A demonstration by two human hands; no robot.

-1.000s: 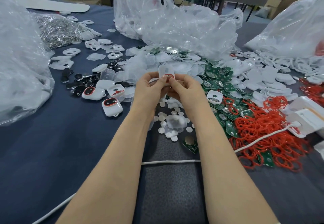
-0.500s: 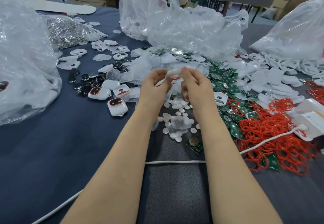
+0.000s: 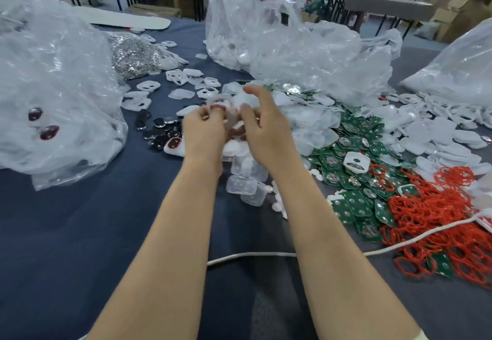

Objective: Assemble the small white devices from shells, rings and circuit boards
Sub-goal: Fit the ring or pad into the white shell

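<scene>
Held above the counter (image 3: 80, 233), mid-scene: white shell (image 3: 223, 100), red ring (image 3: 216, 106) showing. Left hand (image 3: 203, 129) grips it, fingers curled. Right hand (image 3: 263, 132) alongside, index lifted; motion blur, grip cannot be told. Suggest: seat ring flat, then press evenly round the rim.

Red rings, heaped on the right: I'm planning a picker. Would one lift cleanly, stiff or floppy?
Probably floppy and light: the red rings look thin and bent. Likely to snag neighbours, since they lie tangled over the circuit boards.

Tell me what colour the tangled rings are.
The rings are red, seen in the head view.
</scene>
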